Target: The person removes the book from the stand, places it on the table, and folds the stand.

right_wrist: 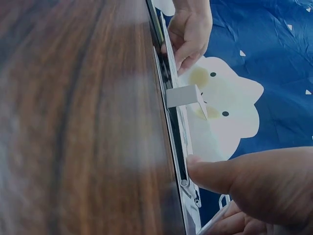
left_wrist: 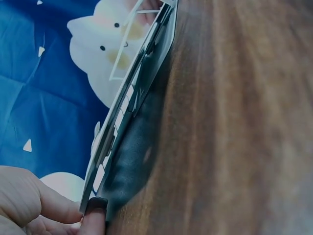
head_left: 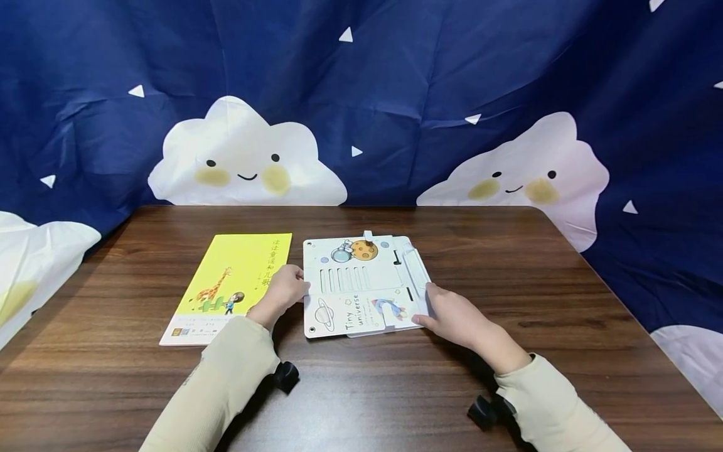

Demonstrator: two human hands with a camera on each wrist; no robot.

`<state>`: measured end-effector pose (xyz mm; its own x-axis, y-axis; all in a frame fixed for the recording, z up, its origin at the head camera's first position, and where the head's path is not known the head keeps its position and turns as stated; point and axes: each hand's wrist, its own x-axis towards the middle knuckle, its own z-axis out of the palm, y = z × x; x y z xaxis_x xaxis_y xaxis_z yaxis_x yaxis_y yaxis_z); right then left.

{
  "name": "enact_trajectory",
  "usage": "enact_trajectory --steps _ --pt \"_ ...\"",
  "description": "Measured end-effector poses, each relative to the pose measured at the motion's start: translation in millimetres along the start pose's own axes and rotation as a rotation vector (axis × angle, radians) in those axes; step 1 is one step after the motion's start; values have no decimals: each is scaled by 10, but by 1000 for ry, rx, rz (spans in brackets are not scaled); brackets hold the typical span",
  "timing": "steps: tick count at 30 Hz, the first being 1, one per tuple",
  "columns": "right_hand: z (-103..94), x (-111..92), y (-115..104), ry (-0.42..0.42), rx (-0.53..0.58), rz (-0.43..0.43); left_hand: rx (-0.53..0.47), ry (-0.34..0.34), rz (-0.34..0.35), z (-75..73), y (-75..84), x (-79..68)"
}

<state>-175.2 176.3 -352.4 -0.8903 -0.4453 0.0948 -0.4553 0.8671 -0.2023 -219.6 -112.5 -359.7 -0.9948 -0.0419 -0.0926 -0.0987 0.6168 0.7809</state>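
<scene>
A white folding book stand (head_left: 361,284) with an astronaut, planets, a rocket and the words "Tiny universe" lies nearly flat, folded, between the two hands. My left hand (head_left: 284,287) pinches its left edge between thumb and fingers; in the left wrist view, a shadowed gap shows between the stand's panel (left_wrist: 113,115) and the table. At the right edge, my right hand (head_left: 456,315) grips the stand with the thumb (right_wrist: 215,175) on top and the other fingers curled at the side. A small white clip (right_wrist: 182,96) sticks out from the stand in the right wrist view.
A yellow book (head_left: 226,258) with a giraffe and a child on its cover lies left of the stand, close by the left hand. Everything sits on a dark wooden table (head_left: 373,402). Behind it hangs a blue curtain (head_left: 390,75) with smiling clouds.
</scene>
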Motion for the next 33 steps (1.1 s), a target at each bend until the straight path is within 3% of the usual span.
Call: enact_trajectory --steps 15,33 --pt "4 -41 -54 14 -39 -16 65 47 13 6 -14 98" --pt "16 -44 -62 6 -42 -3 -134 20 -42 31 -45 129"
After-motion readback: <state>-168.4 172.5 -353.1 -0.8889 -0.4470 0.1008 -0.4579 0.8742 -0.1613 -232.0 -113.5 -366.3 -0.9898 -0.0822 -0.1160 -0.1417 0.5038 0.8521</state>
